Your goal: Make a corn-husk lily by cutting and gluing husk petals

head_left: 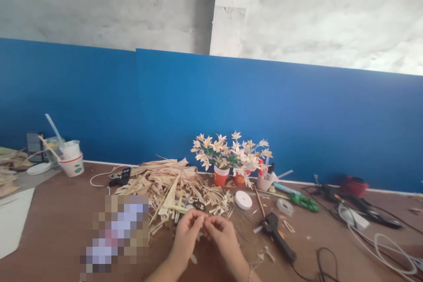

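My left hand (pixel 190 229) and my right hand (pixel 220 231) meet fingertip to fingertip over the front of the brown table. Both are closed in a pinch, and what sits between the fingers is too small to name. Just below them show small pale petal-like pieces (pixel 193 258). Right behind the hands spreads a heap of dried husks (pixel 178 180), with black-handled scissors (pixel 198 205) partly buried at its near edge. A black hot glue gun (pixel 277 235) lies to the right of my right hand.
Husk flowers (pixel 216 145) stand in red cups (pixel 220 177) at the back. A white spool (pixel 243 200), a tape roll (pixel 284 206) and green cord (pixel 304 202) lie right of centre. Cables (pixel 380 246) cover the far right. A paper cup (pixel 72 165) stands back left. A blue partition (pixel 231 97) closes the rear.
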`<action>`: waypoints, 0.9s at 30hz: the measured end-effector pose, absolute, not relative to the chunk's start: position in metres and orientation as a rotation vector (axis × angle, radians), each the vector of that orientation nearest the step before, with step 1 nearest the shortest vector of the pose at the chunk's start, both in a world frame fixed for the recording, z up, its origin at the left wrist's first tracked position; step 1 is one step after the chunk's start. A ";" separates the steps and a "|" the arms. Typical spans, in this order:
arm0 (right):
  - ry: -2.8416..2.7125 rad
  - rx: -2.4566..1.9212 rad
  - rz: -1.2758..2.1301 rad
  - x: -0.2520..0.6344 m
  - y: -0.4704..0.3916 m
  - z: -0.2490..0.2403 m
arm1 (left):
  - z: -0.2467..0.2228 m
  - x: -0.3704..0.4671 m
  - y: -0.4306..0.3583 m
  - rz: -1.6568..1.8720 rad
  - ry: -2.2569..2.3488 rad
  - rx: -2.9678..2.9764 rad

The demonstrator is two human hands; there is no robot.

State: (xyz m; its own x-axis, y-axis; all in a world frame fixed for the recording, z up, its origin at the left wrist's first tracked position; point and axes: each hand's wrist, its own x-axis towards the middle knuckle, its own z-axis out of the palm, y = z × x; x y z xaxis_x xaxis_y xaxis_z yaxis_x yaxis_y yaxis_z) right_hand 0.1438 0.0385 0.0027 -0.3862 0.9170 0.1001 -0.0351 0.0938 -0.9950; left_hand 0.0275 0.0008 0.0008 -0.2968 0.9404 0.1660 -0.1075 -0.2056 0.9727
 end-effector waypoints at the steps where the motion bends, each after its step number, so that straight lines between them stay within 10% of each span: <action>1: -1.507 -0.904 1.460 0.144 0.039 0.003 | 0.002 0.029 0.000 1.615 1.150 1.015; 27: -1.703 -0.865 1.073 0.152 0.037 0.011 | -0.004 0.026 0.003 1.404 1.053 0.879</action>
State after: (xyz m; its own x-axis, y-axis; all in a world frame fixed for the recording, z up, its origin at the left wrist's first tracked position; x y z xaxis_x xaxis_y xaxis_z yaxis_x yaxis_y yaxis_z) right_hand 0.1517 0.0368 0.0112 -0.3348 0.8839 0.3266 0.0872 0.3742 -0.9233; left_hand 0.0264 0.0034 -0.0044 -0.1047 0.9931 -0.0535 -0.3292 0.0162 0.9441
